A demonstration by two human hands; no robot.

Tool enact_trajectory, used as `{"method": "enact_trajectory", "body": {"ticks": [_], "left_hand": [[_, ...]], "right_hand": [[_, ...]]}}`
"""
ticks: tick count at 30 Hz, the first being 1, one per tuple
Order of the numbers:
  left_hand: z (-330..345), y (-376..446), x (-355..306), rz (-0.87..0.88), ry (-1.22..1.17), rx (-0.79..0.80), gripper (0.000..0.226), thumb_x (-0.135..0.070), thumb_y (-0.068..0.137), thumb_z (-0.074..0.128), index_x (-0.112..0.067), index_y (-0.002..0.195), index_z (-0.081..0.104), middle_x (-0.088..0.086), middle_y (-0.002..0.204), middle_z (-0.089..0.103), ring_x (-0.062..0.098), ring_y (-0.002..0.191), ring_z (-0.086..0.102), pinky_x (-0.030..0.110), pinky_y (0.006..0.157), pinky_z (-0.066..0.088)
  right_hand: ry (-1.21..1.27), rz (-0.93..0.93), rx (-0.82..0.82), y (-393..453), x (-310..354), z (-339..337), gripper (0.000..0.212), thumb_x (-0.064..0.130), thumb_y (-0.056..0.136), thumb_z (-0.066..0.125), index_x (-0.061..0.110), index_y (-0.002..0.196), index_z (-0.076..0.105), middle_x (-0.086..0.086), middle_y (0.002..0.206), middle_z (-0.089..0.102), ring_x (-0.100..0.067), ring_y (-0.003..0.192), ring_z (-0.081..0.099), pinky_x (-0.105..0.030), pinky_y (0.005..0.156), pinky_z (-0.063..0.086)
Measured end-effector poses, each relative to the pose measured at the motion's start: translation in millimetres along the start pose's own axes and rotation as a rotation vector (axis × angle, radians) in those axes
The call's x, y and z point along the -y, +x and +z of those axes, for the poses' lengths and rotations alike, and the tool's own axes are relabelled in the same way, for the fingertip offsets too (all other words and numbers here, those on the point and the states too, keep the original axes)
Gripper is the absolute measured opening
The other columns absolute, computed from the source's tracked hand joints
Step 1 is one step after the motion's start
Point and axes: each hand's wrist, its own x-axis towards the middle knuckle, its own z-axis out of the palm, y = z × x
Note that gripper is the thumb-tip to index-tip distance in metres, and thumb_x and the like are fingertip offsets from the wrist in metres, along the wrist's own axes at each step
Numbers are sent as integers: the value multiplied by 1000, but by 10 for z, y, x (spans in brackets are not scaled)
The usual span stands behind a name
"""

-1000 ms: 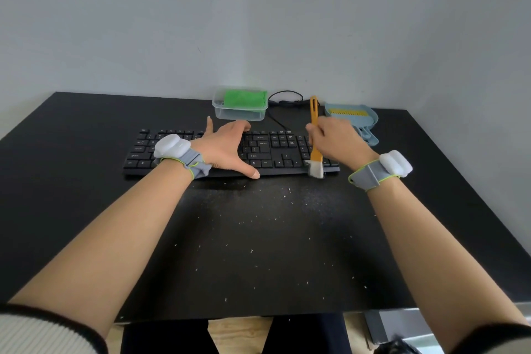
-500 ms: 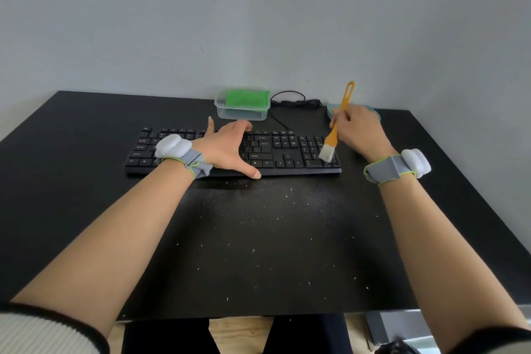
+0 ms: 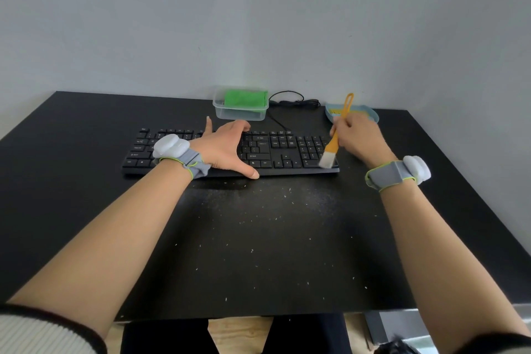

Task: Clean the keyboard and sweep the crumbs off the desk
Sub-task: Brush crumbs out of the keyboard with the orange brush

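A black keyboard (image 3: 281,152) lies across the back half of the black desk (image 3: 86,181). My left hand (image 3: 227,149) rests spread on its middle, thumb at the front edge, fingers over the back edge. My right hand (image 3: 359,138) grips the orange handle of a small brush (image 3: 333,142), whose white bristles touch the keyboard's front right corner, on the number pad. Pale crumbs (image 3: 253,250) are scattered over the desk in front of the keyboard.
A clear plastic box (image 3: 238,113) with a green cloth (image 3: 245,98) stands behind the keyboard. A blue dustpan (image 3: 370,113) lies at the back right, partly behind my right hand. The keyboard's black cable (image 3: 293,100) coils near the wall.
My right hand swung the brush out to the right and up, then brought the bristles down to the keyboard's front right corner. My left hand has stayed in place on the keyboard.
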Motion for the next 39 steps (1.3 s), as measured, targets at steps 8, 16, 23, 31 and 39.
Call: {"method": "enact_trajectory", "body": {"ticks": [8, 16, 23, 31, 39], "left_hand": [[-12, 0, 3, -1, 4, 5, 118, -71, 60, 78, -17, 149, 21, -2, 155, 32, 20, 145, 28, 61, 115, -17], [-14, -9, -8, -8, 2, 9, 119, -70, 60, 79, -17, 149, 21, -3, 155, 32, 19, 145, 28, 61, 115, -16], [-19, -6, -14, -6, -4, 11, 119, -69, 59, 80, -18, 149, 22, -4, 155, 32, 18, 145, 29, 60, 115, -17], [-10, -9, -19, -7, -13, 6, 117, -67, 60, 81, -17, 148, 23, -3, 154, 33, 19, 144, 30, 61, 116, -15], [2, -7, 11, -7, -29, 5, 118, -68, 59, 81, -17, 148, 22, -3, 155, 33, 18, 144, 30, 60, 116, -15]], "right_hand": [[-48, -11, 8, -20, -102, -92, 40, 25, 104, 40, 11, 84, 71, 2, 71, 60, -20, 76, 56, -28, 76, 38], [-53, -61, -30, -29, -99, -110, 38, 25, 104, 40, 9, 86, 70, 3, 73, 59, -22, 78, 56, -30, 77, 41], [-53, -55, -45, -60, -163, -128, 39, 26, 104, 41, 9, 85, 71, 0, 72, 61, -18, 70, 56, -28, 74, 38], [40, -55, -109, -137, -213, -93, 41, 30, 104, 40, 12, 82, 69, -1, 67, 62, -15, 64, 57, -30, 64, 44], [-57, -125, -92, -101, -53, -132, 40, 23, 104, 41, 5, 85, 70, -3, 75, 62, -23, 78, 55, -28, 74, 37]]}}
